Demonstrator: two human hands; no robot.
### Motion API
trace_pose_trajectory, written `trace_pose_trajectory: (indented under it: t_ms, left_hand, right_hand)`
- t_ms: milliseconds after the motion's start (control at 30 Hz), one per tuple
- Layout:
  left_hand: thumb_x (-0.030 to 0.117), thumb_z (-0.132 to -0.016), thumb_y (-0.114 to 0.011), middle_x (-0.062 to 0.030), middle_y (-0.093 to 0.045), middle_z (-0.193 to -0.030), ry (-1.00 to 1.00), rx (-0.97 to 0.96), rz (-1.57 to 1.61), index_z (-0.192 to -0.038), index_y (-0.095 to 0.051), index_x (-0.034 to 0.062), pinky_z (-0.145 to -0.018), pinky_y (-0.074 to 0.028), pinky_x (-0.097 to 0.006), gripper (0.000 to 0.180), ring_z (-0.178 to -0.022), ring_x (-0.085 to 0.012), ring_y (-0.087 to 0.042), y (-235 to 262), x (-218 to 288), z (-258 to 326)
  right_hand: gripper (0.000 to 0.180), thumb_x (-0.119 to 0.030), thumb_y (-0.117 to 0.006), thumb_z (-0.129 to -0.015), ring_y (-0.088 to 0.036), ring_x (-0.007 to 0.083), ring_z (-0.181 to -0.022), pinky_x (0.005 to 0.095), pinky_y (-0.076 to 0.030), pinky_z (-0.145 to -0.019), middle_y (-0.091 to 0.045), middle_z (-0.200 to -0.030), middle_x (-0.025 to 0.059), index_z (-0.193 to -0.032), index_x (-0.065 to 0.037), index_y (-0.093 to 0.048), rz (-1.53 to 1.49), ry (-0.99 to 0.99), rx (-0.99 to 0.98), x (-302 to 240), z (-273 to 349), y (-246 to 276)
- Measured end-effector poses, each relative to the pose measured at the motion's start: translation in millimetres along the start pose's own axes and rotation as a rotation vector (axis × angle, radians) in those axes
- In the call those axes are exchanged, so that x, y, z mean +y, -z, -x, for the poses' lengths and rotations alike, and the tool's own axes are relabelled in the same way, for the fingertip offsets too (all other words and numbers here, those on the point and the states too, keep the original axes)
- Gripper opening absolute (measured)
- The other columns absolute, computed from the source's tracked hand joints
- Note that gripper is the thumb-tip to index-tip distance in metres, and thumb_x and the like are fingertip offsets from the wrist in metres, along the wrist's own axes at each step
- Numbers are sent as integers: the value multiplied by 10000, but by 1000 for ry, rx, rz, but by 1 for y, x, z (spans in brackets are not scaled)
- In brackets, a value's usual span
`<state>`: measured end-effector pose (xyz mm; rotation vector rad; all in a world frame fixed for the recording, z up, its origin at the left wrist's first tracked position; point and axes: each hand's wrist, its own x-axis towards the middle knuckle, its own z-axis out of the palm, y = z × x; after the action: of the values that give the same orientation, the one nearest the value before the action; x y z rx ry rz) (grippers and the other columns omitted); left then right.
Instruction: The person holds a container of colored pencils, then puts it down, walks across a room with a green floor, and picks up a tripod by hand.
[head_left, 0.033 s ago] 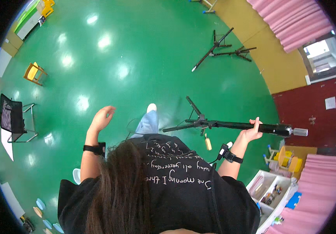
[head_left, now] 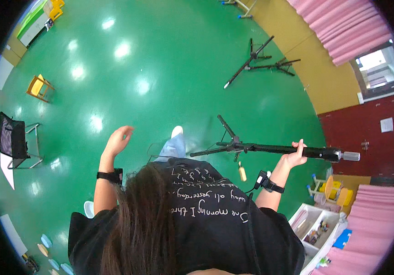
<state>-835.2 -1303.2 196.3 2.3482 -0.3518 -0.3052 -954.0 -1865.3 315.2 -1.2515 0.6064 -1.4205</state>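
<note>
To the right of our body, the right hand is closed round the upper pole of a black stand, one finger showing above it. We see the stand's splayed legs over the green floor in front of us, while its silver end lies past the hand, toward the dark red door. We cannot tell whether every leg touches the floor.

Our left hand holds nothing; it hangs well apart from the stand, fingers loosely curled with a modest gap toward the thumb. We wear black straps on both wrists, each carrying a small device.

Just beside the stand's legs, on our side, we have a small yellowish bottle. Farther off, near the tan wall, two more black stands rest on the floor. Away to our left we find a black mesh chair and a yellow-seated chair.
</note>
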Motion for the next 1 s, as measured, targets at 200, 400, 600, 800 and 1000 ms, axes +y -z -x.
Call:
trace_pose_trajectory:
  t_ms: [200, 400, 600, 800, 1000]
  left_hand:
    - [79, -808, -518, -128, -617, -916, -2, 5, -21, -1010, -582, 54, -737, -468, -346, 214, -859, -264, -590, 12, 15, -180]
    - [84, -800, -504, -135, -613, -939, -154, -74, -69, -1008, -580, 56, -766, -465, -372, 223, -889, -302, -578, 10, 88, -363]
    - [90, -817, -496, -133, -617, -921, -149, -85, -69, -1002, -577, 53, -760, -466, -376, 206, -875, -303, -583, -5, 128, -526]
    - [33, -801, -522, -116, -632, -909, -99, -90, -59, -1009, -577, 37, -755, -477, -341, 215, -867, -246, -611, -14, 153, -663]
    - [76, -794, -512, -109, -627, -889, 88, 28, 3, -995, -583, 60, -749, -477, -357, 214, -856, -263, -595, -9, 176, -786]
  right_hand:
    - [179, 48, -620, -743, -477, 143, -510, 287, -440, -517, -512, -569, 57, -632, -43, -513, 10, 43, 41, 58, -95, -130]
    - [175, -21, -593, -779, -482, 155, -547, 310, -444, -577, -501, -585, 44, -634, -64, -504, -158, 42, -12, 96, -178, -225]
    - [158, -36, -581, -787, -476, 161, -560, 330, -441, -601, -489, -586, 42, -658, -73, -499, -262, 40, -87, 177, -288, -335]
    - [124, -20, -590, -785, -479, 156, -553, 327, -437, -602, -497, -588, 48, -711, -54, -496, -269, -55, -151, 268, -398, -476]
    - [120, -6, -593, -778, -490, 170, -545, 316, -443, -581, -501, -577, 63, -708, -47, -505, -261, -75, -174, 356, -485, -620]
